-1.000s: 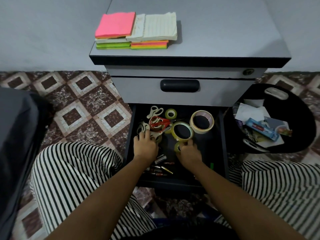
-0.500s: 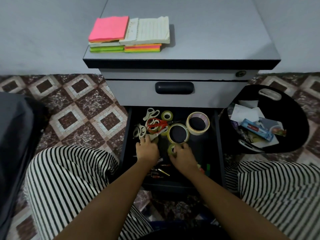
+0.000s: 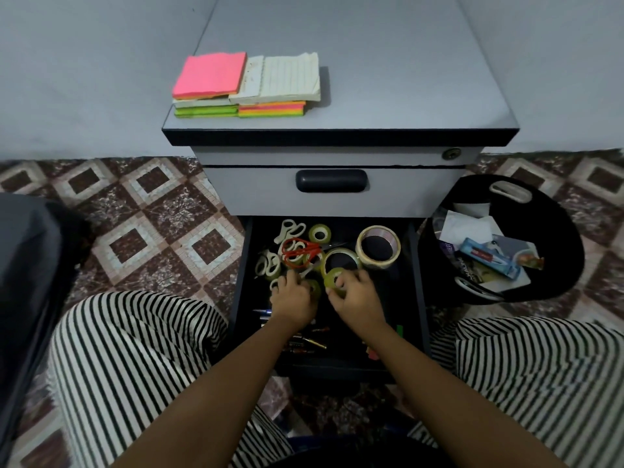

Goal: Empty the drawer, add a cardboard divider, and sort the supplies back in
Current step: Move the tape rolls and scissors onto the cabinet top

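- I see a grey metal cabinet [image 3: 337, 184] ahead. Its upper drawer is closed, and its flat top serves as the surface.
- The open black drawer [image 3: 418, 265] at the bottom is pulled out between my striped knees and has supplies inside.
- A round black plastic basket [image 3: 560, 228] stands on the tiled floor just right of the drawer, holding papers and packets.
- A stack of neon sticky-note pads and lined paper [image 3: 246, 86] lies on the surface, toward its left front.
- My left hand [image 3: 292, 297] is down in the drawer with its fingers curled among the scissors. I cannot tell whether its grip holds anything.
- My right hand [image 3: 359, 298] is beside it, its grip pinching a small yellow-green roll of clear tape [image 3: 332, 282].
- A wide beige roll of packing tape [image 3: 378, 246] leans at the back right of the drawer, touching a large clear tape roll [image 3: 339, 261].
- Red-handled scissors [image 3: 299, 252] lie over several white-handled scissors [image 3: 291, 229] at the back left.
- Pens and small oddments [image 3: 305, 342] lie at the drawer's front, under my wrists.
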A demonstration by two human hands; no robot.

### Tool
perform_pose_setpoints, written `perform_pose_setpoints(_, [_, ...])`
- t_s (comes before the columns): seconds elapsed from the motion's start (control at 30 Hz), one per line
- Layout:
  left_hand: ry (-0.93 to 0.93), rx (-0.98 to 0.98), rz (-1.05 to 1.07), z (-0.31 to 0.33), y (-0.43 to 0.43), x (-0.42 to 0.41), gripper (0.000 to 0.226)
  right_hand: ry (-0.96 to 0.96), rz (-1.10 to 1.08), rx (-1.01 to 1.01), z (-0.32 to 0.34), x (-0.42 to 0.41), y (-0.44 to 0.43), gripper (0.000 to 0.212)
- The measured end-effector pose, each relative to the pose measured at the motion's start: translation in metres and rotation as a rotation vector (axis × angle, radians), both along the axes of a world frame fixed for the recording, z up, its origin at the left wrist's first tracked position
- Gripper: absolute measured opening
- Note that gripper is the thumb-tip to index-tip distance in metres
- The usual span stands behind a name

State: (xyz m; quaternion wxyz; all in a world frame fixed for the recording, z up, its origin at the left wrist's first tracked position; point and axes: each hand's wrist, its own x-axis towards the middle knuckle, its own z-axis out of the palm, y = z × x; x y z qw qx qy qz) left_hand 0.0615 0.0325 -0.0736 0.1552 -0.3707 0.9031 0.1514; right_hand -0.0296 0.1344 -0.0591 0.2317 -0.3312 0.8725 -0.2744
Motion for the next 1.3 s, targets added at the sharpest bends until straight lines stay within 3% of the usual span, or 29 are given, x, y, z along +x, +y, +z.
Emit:
perform_pose_setpoints(0.17, [0.297,0.123,0.019,0.029,-0.009,-0.008,0.052,0.055,-0.066,-0.116,0.029,-0.009,0.002,0.042])
perform_pose_setpoints(0.27, [0.498,0.211,0.025,0.057,-0.009,-0.016,0.043,0.094,-0.116,-0.246,0.055,-0.013,0.006,0.051])
perform_pose_setpoints(0.5, [0.906,-0.003,-0.15,0.125,-0.001,-0.026,0.032,0.243,-0.283,-0.521,0.127,-0.033,0.024,0.051])
perform_pose_setpoints(0.8, [1.172,-0.152,-0.187,0.208,0.006,-0.071,0.048,0.408,-0.339,-0.746,0.206,-0.069,0.024,0.052])
perform_pose_setpoints(0.93, [1.188,-0.176,-0.201,0.234,0.0,-0.106,0.045,0.48,-0.374,-0.698,0.222,-0.096,0.017,0.051])
perform_pose_setpoints(1.2, [0.946,-0.194,-0.178,0.243,-0.006,-0.155,0.052,0.489,-0.386,-0.44,0.226,-0.139,0.006,0.053])
perform_pose_setpoints(1.3, [0.916,-0.108,-0.178,0.242,-0.008,-0.162,0.057,0.468,-0.381,-0.356,0.227,-0.143,0.002,0.058])
